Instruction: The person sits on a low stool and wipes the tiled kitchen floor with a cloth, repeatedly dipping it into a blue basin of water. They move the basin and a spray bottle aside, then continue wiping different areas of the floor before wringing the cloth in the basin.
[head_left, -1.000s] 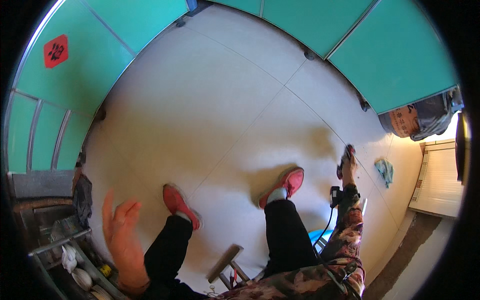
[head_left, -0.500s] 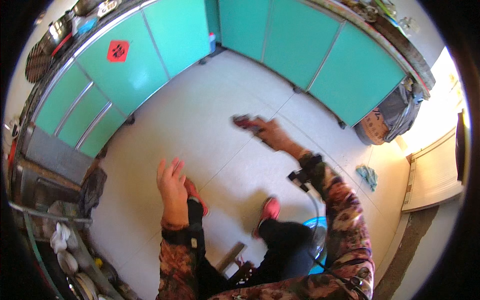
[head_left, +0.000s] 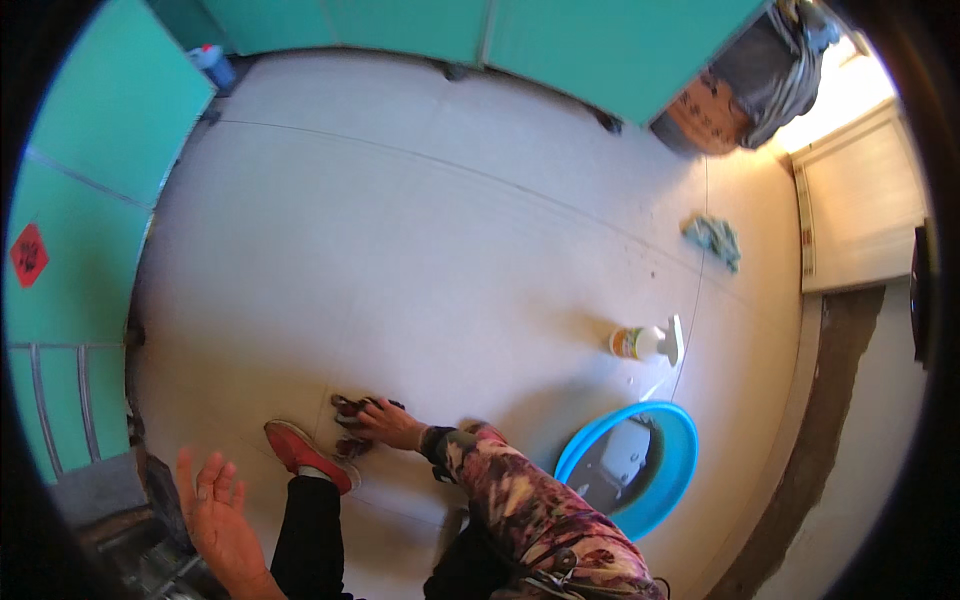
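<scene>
My right hand (head_left: 384, 421) is low at the floor beside my red left shoe (head_left: 292, 445), fingers on a dark red-and-black item (head_left: 348, 408) that I cannot identify; another dark red piece (head_left: 352, 446) lies just below it. My left hand (head_left: 214, 515) is raised at the lower left, fingers apart and nothing in it. A blue basin (head_left: 682, 450) with dark water and a pale object inside stands right of my right sleeve. A white spray bottle (head_left: 645, 342) stands just beyond the basin.
Teal cabinets (head_left: 600, 45) line the far side and left side (head_left: 85, 130). A blue-grey jug (head_left: 215, 68) stands in their corner. A bagged bin (head_left: 705, 115) is at the back right. A crumpled cloth (head_left: 712, 238) lies on the floor (head_left: 450, 250). A cream panel (head_left: 860, 205) is at right.
My right hand has swung with the dark red item from the right, across the middle, down beside my left shoe. The basin and spray bottle now show fully. My left hand stays open at lower left.
</scene>
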